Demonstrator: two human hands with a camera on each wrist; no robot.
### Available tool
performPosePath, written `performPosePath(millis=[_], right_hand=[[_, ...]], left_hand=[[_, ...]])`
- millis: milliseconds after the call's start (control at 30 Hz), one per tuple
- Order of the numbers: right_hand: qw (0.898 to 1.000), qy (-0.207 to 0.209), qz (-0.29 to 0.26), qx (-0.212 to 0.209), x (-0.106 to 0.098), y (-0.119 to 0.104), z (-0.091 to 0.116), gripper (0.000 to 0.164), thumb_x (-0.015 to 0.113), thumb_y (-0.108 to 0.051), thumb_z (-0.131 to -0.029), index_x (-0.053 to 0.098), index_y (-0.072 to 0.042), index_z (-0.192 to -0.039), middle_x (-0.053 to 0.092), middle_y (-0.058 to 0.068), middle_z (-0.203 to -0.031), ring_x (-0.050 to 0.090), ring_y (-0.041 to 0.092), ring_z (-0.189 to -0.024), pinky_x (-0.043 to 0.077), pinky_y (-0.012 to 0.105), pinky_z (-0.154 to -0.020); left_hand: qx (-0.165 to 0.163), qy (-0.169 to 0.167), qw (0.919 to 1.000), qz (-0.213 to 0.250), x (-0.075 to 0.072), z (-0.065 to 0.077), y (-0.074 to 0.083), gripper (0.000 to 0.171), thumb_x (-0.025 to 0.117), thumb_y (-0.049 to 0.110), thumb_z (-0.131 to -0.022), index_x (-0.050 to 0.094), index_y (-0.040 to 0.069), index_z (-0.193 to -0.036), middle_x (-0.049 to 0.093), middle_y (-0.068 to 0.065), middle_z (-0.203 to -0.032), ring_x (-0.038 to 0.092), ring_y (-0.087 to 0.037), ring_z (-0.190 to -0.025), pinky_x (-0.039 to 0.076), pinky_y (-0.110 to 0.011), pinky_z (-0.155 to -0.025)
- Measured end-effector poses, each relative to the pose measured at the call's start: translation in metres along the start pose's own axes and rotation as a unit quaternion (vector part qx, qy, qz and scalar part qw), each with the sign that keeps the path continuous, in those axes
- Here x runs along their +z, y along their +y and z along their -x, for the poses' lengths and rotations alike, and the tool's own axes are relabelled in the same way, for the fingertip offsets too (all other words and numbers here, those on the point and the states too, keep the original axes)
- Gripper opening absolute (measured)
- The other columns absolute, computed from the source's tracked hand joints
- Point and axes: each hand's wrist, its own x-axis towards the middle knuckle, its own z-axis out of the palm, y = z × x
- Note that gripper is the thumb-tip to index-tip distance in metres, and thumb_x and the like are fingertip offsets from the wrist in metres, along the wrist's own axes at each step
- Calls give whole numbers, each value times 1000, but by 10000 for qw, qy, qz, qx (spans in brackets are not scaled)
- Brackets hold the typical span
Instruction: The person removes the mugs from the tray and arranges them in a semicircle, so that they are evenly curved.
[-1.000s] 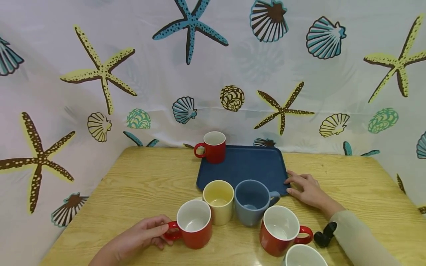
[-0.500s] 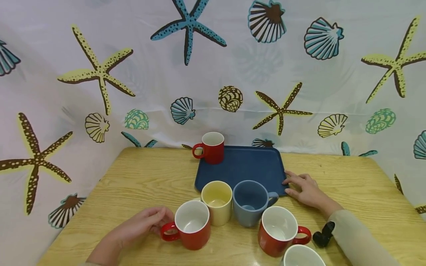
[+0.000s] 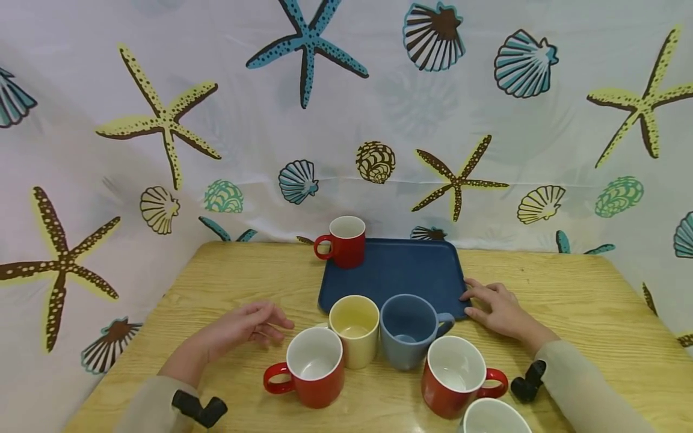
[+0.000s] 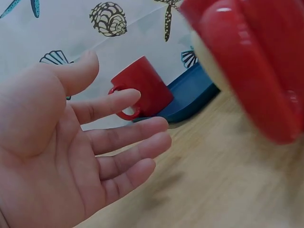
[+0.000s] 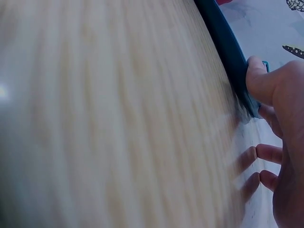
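My left hand (image 3: 246, 328) hovers over the wood, fingers spread and holding nothing, just left of a red mug (image 3: 316, 376) with a white inside. In the left wrist view its palm (image 4: 42, 142) is bare, with that mug close by at upper right. At the front right corner of the blue tray (image 3: 411, 270), my right hand (image 3: 500, 310) grips the rim between thumb and index finger. The right wrist view shows the thumb (image 5: 261, 83) against the tray's edge and the other fingers loosely bent. Another red mug (image 3: 349, 249) stands on the tray's back left corner.
A yellow mug (image 3: 354, 334) and a blue mug (image 3: 406, 334) stand side by side before the tray. At front right are a third red mug (image 3: 452, 379) and a white-rimmed mug (image 3: 495, 418), cut off by the frame. A shell-patterned cloth (image 3: 260, 120) hangs behind.
My left hand has let go of the front left red mug's handle and moved up and away, fingers opening. The right hand stays at the tray's corner; the mugs stand where they were.
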Motion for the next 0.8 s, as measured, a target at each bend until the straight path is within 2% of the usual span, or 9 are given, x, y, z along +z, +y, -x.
performPosePath(millis=[133, 300, 533, 667, 800], right_hand=[[10000, -6, 52, -18, 1, 2, -1, 27, 61, -31, -90, 62, -19, -114, 32, 13, -147, 32, 38, -119, 22, 61, -94], [10000, 14, 87, -18, 2, 3, -2, 26, 61, -32, -89, 63, -20, -113, 33, 12, -147, 33, 37, -119, 23, 62, -94], [9999, -15, 87, 63, -1, -1, -3, 28, 62, -34, -88, 64, -21, -112, 33, 13, -146, 30, 39, -122, 23, 62, -95], [9999, -16, 135, 24, -3, -3, -2, 29, 61, -36, -88, 64, -20, -113, 33, 14, -146, 32, 38, -121, 23, 62, -95], [9997, -16, 237, -57, -4, -3, -2, 30, 61, -36, -89, 64, -20, -113, 34, 14, -146, 35, 36, -118, 26, 61, -93]], left_hand=[[35, 157, 9998, -140, -10, -15, 7, 53, 38, 46, -98, 52, 1, -120, 57, -18, -123, 55, -36, -109, 46, -44, -90], [6, 362, 9990, -262, -14, -30, 15, 56, 43, 49, -95, 50, 0, -123, 57, -17, -122, 56, -34, -109, 44, -45, -93], [-112, 796, 9967, 121, -17, -53, 17, 53, 47, 40, -96, 45, -4, -124, 59, -17, -119, 58, -33, -107, 44, -44, -93], [-261, 1068, 9937, 206, -21, -63, 20, 51, 47, 36, -97, 43, -6, -126, 60, -16, -117, 60, -29, -102, 44, -44, -93], [-370, 1119, 9930, 110, -23, -69, 26, 48, 47, 33, -98, 43, -5, -128, 59, -17, -117, 60, -28, -101, 44, -44, -93]])
